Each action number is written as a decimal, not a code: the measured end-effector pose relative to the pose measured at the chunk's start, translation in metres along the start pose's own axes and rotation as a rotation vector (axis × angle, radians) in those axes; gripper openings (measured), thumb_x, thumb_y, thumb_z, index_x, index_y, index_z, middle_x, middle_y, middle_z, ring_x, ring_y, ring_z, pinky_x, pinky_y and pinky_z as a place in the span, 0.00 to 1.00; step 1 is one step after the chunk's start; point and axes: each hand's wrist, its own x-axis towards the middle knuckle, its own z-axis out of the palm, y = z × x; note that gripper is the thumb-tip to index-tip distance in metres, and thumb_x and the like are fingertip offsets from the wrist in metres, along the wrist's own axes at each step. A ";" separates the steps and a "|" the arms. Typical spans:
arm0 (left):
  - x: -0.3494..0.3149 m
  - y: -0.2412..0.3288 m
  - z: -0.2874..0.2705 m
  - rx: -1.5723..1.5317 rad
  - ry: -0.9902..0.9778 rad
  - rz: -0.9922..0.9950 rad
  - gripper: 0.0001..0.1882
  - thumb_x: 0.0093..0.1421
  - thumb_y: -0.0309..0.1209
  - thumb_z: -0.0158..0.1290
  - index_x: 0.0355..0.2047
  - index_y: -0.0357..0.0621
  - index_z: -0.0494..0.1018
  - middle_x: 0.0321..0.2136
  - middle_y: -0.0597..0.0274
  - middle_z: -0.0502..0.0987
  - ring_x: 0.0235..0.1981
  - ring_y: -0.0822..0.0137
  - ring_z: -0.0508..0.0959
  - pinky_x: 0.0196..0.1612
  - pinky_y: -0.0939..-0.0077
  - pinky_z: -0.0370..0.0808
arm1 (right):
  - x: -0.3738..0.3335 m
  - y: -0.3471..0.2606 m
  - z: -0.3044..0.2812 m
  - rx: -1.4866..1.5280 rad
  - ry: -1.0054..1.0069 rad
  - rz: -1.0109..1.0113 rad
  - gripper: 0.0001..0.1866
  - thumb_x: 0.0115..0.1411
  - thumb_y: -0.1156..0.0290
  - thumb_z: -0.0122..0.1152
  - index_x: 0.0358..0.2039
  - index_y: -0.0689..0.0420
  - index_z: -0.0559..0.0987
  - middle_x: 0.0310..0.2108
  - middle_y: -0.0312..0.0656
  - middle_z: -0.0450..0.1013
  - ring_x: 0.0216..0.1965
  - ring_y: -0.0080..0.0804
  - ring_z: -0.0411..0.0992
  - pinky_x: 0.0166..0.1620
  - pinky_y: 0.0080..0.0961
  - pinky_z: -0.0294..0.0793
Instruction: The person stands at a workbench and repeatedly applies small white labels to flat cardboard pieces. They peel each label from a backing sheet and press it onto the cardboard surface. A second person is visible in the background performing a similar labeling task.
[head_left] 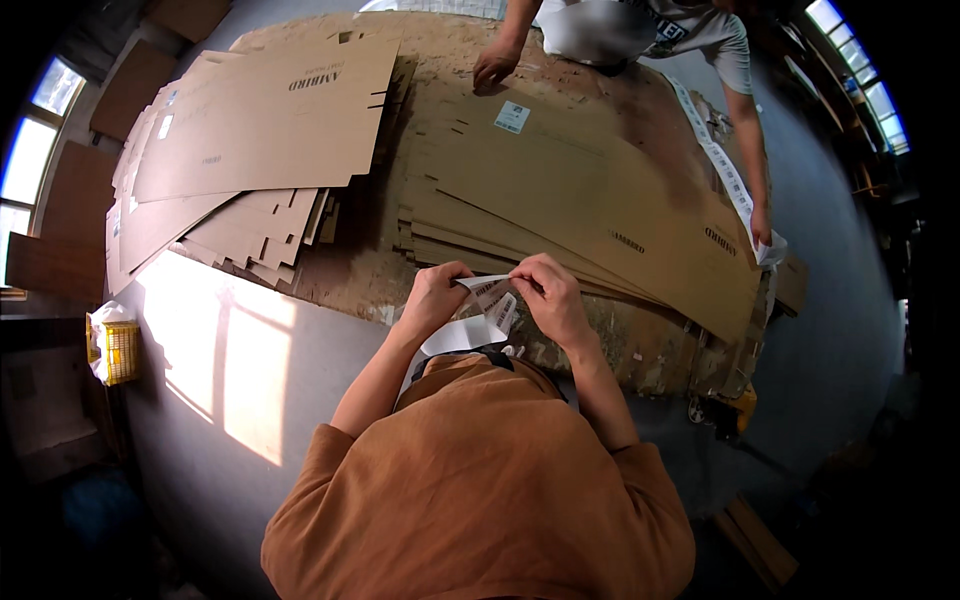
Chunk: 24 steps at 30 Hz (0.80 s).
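Close in front of my body, both hands hold a strip of white barcode labels (462, 337). My left hand (434, 297) pinches its left end, fingers closed. Across from it, the thumb and fingers of my right hand (553, 300) are closed on the right end, and the strip folds and hangs down between them. Just beyond my hands lies a fanned stack of flat brown cardboard sheets (560, 190). One white label (512, 117) is stuck on the top sheet, near its far left corner.
A second cardboard stack (260, 125) covers the worn table's (350, 250) left side. Opposite, a co-worker's hand (495, 67) rests by the sheets; their other hand (762, 228) touches a long label strip (715, 150). A yellow basket (122, 352) stands at the left.
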 end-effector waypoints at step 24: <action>0.018 -0.012 0.012 0.038 -0.033 0.103 0.09 0.48 0.25 0.54 0.31 0.36 0.77 0.21 0.54 0.78 0.21 0.67 0.76 0.28 0.75 0.72 | -0.008 0.019 -0.011 0.156 0.232 0.129 0.02 0.59 0.79 0.57 0.32 0.62 0.74 0.25 0.39 0.72 0.23 0.23 0.70 0.26 0.20 0.69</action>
